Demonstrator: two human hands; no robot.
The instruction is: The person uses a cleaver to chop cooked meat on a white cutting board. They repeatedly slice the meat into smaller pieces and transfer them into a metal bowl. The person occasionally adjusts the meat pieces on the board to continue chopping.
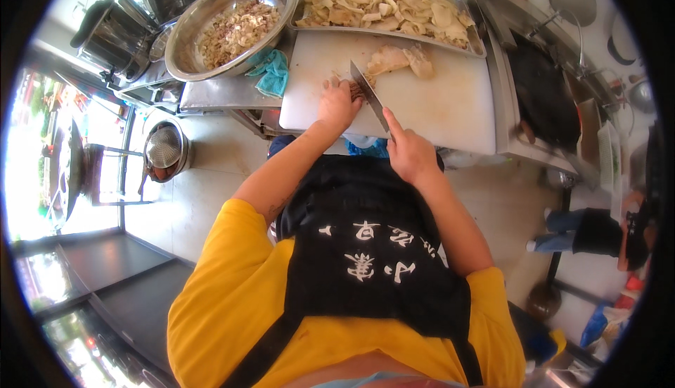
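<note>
My right hand is closed round the handle of a kitchen knife. The blade slants up and to the left over a white cutting board. Against the blade's left side lies a small brown piece of food, perhaps sliced meat. My left hand presses that piece to the board with curled fingers, close to the blade. Beyond the knife rest pale, yellowish pieces that look like cooked meat or skin. How far the blade has gone into the brown piece is hidden.
A metal bowl of chopped food stands at the far left, beside a teal cloth. A metal tray heaped with pale pieces lies behind the board. A dark griddle is at the right. Another person stands far right.
</note>
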